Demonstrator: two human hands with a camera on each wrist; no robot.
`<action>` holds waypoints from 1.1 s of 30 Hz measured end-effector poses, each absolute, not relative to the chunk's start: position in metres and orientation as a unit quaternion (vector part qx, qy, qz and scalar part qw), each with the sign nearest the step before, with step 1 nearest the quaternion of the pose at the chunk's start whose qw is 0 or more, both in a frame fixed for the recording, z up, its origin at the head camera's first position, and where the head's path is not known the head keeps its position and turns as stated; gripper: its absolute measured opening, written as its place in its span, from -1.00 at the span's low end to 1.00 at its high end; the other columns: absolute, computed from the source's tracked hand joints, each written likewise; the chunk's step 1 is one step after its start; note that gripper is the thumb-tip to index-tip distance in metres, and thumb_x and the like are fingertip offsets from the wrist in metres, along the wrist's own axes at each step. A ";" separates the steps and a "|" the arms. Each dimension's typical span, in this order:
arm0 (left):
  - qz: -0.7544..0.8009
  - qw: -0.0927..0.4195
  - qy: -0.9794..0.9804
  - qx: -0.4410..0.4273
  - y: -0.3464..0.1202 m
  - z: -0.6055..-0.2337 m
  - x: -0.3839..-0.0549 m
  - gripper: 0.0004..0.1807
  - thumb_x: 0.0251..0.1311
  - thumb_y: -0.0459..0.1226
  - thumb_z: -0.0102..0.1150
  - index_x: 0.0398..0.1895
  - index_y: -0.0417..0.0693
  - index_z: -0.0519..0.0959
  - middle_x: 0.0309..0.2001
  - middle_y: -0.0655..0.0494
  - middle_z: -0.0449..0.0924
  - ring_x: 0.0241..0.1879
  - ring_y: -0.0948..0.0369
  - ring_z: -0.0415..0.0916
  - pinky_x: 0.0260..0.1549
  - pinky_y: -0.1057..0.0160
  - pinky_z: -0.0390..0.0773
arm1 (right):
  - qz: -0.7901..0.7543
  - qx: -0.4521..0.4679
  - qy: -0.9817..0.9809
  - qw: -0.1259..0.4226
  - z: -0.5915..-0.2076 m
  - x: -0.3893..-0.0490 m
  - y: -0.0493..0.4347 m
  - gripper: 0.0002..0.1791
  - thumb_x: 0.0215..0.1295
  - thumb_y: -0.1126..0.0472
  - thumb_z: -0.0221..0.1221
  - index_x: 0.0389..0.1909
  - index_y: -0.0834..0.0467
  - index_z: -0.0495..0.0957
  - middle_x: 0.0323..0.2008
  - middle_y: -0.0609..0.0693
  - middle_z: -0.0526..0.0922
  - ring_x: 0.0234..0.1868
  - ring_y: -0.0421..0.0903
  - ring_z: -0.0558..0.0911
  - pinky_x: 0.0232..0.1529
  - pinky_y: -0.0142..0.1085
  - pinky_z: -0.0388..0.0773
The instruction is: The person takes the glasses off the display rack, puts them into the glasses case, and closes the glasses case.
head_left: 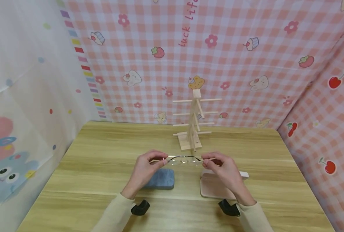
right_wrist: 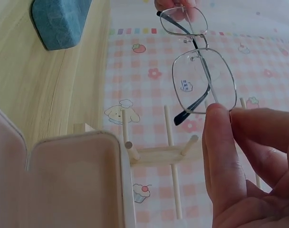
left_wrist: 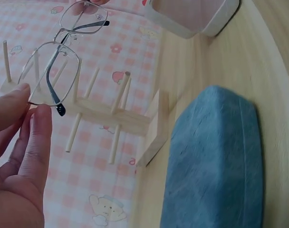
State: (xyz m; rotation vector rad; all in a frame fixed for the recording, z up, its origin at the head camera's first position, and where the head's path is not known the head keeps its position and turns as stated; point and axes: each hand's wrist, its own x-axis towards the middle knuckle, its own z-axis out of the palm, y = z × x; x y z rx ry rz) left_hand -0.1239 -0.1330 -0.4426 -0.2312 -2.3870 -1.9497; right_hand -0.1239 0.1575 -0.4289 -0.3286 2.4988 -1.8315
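A pair of thin metal-framed eyeglasses [head_left: 184, 160] is held in the air above the table, with its dark-tipped temples folded behind the clear lenses. My left hand [head_left: 146, 167] pinches one outer end of the frame between thumb and fingers. At the opposite end, my right hand [head_left: 222, 169] pinches the frame the same way. Below the left hand lies a closed blue glasses case [left_wrist: 213, 161]. Under the right hand sits an open case [right_wrist: 78, 175] with a pale pink inside and a white outer edge, partly hidden by that hand in the head view.
A wooden rack [head_left: 195, 119] with several pegs stands at the back of the wood-grain table [head_left: 102, 145], beyond the glasses; no glasses hang on it. Checked pink cloth [head_left: 172, 64] hangs behind the table. Black wrist mounts [head_left: 140, 207] are on both forearms.
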 end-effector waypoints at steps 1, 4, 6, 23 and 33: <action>-0.636 0.024 -0.768 -0.073 -0.132 -0.444 -0.124 -0.83 0.23 -0.46 0.41 -0.11 -0.24 0.75 -0.12 -0.01 0.70 -0.11 0.16 0.64 -0.11 0.34 0.70 | -0.586 -0.104 0.803 0.016 -0.429 -0.123 0.159 -0.77 0.42 0.32 0.29 0.02 0.32 0.70 -0.20 0.15 0.77 -0.21 -0.17 0.75 -0.13 -0.31 0.73; -0.649 0.021 -0.757 -0.070 -0.128 -0.446 -0.124 -0.84 0.24 -0.46 0.40 -0.12 -0.22 0.75 -0.14 0.00 0.70 -0.13 0.15 0.65 -0.14 0.36 0.70 | -0.580 -0.097 0.809 0.019 -0.429 -0.122 0.163 -0.74 0.39 0.28 0.33 0.02 0.31 0.71 -0.17 0.15 0.77 -0.19 -0.16 0.75 -0.14 -0.35 0.71; -0.654 0.019 -0.753 -0.066 -0.126 -0.447 -0.124 -0.84 0.25 -0.45 0.39 -0.11 -0.23 0.75 -0.16 0.01 0.71 -0.15 0.17 0.65 -0.16 0.37 0.70 | -0.573 -0.090 0.814 0.017 -0.429 -0.122 0.164 -0.75 0.38 0.27 0.35 0.00 0.30 0.71 -0.14 0.14 0.77 -0.17 -0.16 0.74 -0.13 -0.37 0.69; -0.708 -0.067 -0.698 -0.078 -0.113 -0.450 -0.117 -0.70 0.31 -0.41 0.35 0.04 -0.44 0.65 -0.06 -0.15 0.73 -0.15 0.22 0.69 -0.07 0.29 0.70 | -0.567 -0.066 0.821 -0.010 -0.428 -0.112 0.182 -0.78 0.38 0.17 0.38 -0.08 0.23 0.74 -0.07 0.09 0.73 -0.12 -0.22 0.68 -0.07 -0.44 0.64; -0.708 -0.067 -0.698 -0.087 -0.099 -0.457 -0.110 -0.71 0.34 -0.33 0.35 0.02 -0.38 0.67 -0.07 -0.19 0.73 -0.18 0.24 0.70 -0.07 0.31 0.69 | -0.572 -0.045 0.819 -0.003 -0.433 -0.104 0.193 -0.77 0.38 0.21 0.37 -0.07 0.29 0.71 -0.11 0.14 0.74 -0.17 -0.20 0.72 -0.12 -0.40 0.68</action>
